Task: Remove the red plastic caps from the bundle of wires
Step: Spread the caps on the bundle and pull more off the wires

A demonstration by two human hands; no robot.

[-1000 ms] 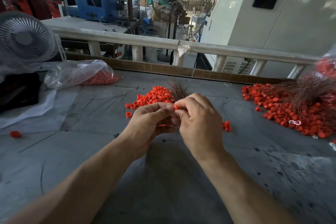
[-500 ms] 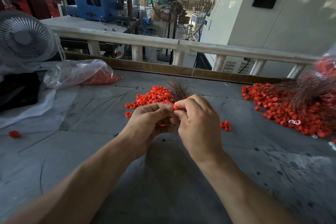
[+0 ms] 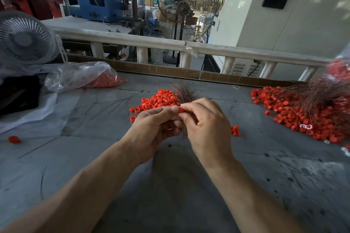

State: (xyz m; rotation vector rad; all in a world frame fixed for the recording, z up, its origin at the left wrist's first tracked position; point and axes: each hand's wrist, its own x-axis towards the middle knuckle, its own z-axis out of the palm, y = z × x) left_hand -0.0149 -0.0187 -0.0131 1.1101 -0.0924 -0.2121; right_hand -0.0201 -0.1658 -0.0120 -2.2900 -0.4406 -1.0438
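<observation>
Over the middle of the grey table, my left hand and my right hand meet fingertip to fingertip. Between them is a small bundle of thin brown wires that fans out beyond my fingers. My left hand grips the bundle. A red plastic cap is pinched at the tips of my right thumb and forefinger, against my left thumb. Just behind my hands lies a pile of loose red caps. The lower part of the bundle is hidden inside my fists.
At the right sits a big heap of red caps on wires. A clear bag of caps and a desk fan are at the left, with a black object. Stray caps lie right of my hand, one far left.
My hands have stayed together at the same spot; the fingertips have shifted only slightly on the cap.
</observation>
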